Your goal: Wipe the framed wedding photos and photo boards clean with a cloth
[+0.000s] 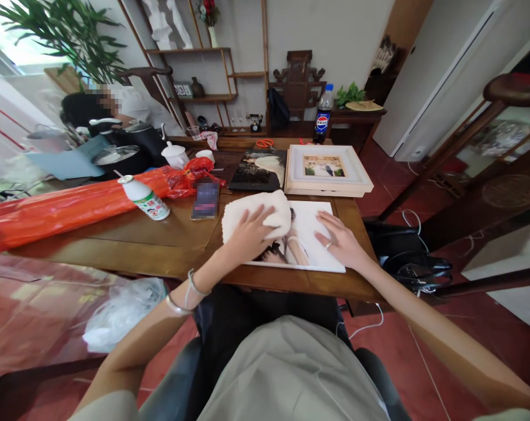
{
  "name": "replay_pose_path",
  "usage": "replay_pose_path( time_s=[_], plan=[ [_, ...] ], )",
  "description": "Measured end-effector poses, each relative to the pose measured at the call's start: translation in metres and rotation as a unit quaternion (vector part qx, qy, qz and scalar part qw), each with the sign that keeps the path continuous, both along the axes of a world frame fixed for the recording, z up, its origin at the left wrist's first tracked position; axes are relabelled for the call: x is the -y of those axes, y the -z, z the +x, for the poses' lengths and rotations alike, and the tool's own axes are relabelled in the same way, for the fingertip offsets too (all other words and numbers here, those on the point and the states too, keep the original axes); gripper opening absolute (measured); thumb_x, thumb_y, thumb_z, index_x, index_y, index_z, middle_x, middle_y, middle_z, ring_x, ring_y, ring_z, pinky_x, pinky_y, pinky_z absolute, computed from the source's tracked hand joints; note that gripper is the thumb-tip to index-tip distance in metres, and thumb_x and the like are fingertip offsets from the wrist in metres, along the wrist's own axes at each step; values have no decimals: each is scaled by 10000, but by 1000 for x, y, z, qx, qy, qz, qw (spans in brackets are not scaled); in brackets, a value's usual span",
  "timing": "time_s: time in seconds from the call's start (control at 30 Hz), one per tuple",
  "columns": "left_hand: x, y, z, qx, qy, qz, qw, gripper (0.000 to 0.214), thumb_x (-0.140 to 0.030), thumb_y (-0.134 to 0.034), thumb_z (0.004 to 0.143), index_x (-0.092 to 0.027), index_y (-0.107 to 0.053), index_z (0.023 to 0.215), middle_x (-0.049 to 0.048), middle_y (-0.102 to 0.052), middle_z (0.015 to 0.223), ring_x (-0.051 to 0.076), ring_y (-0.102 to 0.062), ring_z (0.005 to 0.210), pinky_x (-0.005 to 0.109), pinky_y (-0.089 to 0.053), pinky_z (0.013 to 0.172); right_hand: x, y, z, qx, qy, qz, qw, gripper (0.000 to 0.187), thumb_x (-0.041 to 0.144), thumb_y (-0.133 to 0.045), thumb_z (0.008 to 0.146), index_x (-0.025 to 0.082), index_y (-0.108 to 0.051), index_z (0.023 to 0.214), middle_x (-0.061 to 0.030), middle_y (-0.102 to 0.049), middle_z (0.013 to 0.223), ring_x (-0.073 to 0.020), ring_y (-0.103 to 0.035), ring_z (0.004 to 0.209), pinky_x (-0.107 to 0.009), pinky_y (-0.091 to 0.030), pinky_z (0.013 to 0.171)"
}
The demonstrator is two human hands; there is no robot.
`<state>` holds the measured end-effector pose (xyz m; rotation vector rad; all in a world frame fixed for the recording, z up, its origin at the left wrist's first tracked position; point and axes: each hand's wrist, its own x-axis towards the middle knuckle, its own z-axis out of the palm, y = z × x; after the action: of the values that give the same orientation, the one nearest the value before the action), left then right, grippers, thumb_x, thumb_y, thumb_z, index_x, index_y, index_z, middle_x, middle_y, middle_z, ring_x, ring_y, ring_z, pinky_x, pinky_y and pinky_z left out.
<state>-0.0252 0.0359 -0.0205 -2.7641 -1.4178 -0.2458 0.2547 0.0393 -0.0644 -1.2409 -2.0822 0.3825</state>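
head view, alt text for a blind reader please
A person's left hand rests on a white cloth over a photo print on a wooden table, while the right hand touches the print's right side. Behind lie a dark photo panel and a white framed picture; to the left are a phone, a white bottle and a red bundle.

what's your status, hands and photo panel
Left hand spread on white cloth atop photo panel. Right hand on panel's right side. Cloth hides part of panel; framed picture just beyond.

Cloth [282, 211] on photo panel [300, 248], frame [354, 168] behind.
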Motion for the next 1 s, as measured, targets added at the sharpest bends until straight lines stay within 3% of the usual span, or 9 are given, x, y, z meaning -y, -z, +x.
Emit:
replay_pose_path(
  time_s=[0.13, 0.23, 0.37, 0.53, 0.63, 0.73, 1.0],
  plan=[
    [-33, 7, -3, 4, -56, 32, 998, 357, -332, -443, 965, -217, -577, 1275, 75, -301, 1547, 343, -236, 1428, 598, -285, 1093, -1, 1, -1, -5, -3, -1, 1000, 494, 442, -529, 894, 203, -559, 1325, -109, -498, 1436, -287, -412, 1365, -526, -326, 1141],
    [-33, 9, 1, -15, -56, 46, 997, 336, -319, -440, 967, -219, -606, 1242, 62, -273, 1559, 339, -209, 1437, 599, -257, 1105, -3, 3, -1, -7, 0, 2, 1000, 501, 450, -528, 893, 182, -570, 1314, -130, -506, 1426, -289, -418, 1361, -525, -331, 1137],
    [6, 3, 10, -33, -5, 24, 999, 288, -260, -466, 952, -199, -676, 1141, 69, -290, 1551, 340, -209, 1438, 602, -239, 1117, -3, 5, -1, -9, 2, 6, 1000, 480, 434, -526, 898, 191, -574, 1309, -124, -507, 1426, -280, -413, 1365, -519, -328, 1143],
    [68, -6, 15, -29, 128, -21, 991, 224, -233, -528, 914, -212, -720, 1027, 40, -240, 1571, 312, -167, 1454, 575, -194, 1150, -3, 3, -2, 4, 0, 2, 1000, 486, 424, -513, 904, 168, -569, 1313, -143, -501, 1427, -287, -399, 1372, -523, -321, 1144],
    [76, -5, 12, -13, 156, -18, 987, 211, -242, -533, 913, -222, -728, 991, 10, -227, 1575, 282, -166, 1458, 532, -170, 1173, -2, 2, -2, 4, -2, 1, 1000, 485, 428, -512, 904, 179, -565, 1317, -136, -503, 1426, -289, -400, 1372, -526, -327, 1140],
    [55, 0, 7, -4, 123, 2, 992, 236, -237, -512, 924, -230, -718, 1039, 12, -254, 1566, 267, -192, 1454, 516, -185, 1171, -2, 3, -2, 4, 2, 3, 1000, 490, 428, -503, 910, 169, -560, 1321, -142, -496, 1430, -284, -397, 1374, -519, -323, 1144],
    [-46, 9, -3, -10, 15, 41, 999, 344, -324, -442, 962, -204, -617, 1233, 56, -304, 1546, 283, -255, 1431, 536, -240, 1139, -2, 4, -2, -8, -1, 4, 1000, 507, 457, -504, 907, 165, -565, 1317, -148, -508, 1419, -292, -401, 1371, -528, -329, 1141]
  ],
)
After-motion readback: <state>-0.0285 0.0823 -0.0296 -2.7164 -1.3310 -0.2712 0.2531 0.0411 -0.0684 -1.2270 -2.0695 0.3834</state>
